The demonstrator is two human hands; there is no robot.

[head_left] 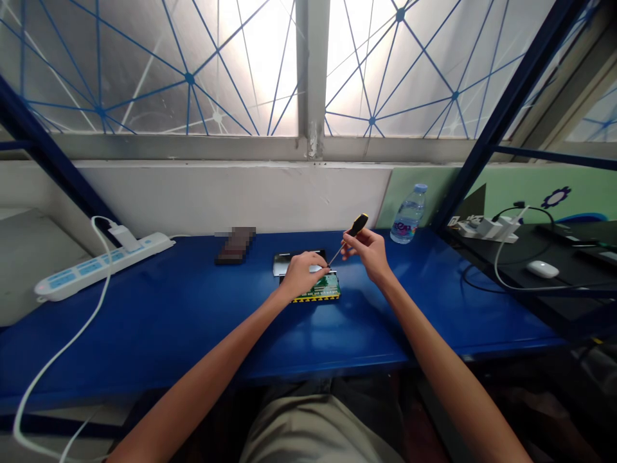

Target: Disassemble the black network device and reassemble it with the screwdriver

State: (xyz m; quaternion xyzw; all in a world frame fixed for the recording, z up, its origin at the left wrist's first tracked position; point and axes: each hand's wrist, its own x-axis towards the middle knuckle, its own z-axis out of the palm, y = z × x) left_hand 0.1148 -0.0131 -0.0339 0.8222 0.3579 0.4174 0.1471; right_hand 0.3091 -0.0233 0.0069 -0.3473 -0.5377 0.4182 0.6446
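Screwdriver (357, 224) + green board (321, 289) on a blue tabletop (193, 334)

OK so the R hand (370, 252) is pinching the screwdriver btwn thumb & fingers, just below the blk/yellow handle. The handle's leaning up & to the right, w/ the thin shaft slanting down-left twd the fingertips of the L hand (303, 275). Tip's ending up right by those fingertips, at the far edge of the board; can't tell if it's actually touching anything.

L hand is lying palm-down over the board's left part, fingers bunched close tog. & pointing right. Can't tell if they're pinching smth or just pressing.

Board's sitting mid tabletop, w/ a yellow strip running along its near edge. A silver/blk piece (281, 264) is lying just behind it, partly hidden by the L hand.

Other stuff: a dark slab (234, 247) (partly pixelated) is lying back-left, near the wall. Far left, a white power strip (103, 267) is lying at an angle w/ a plug (124, 238) sitting in it & a white cable (96, 308) trailing down over the front. Back-right, a water bottle (407, 215) w/ a blue cap is standing upright. Further right, a white mouse (542, 269) is resting on a separate blk surface.
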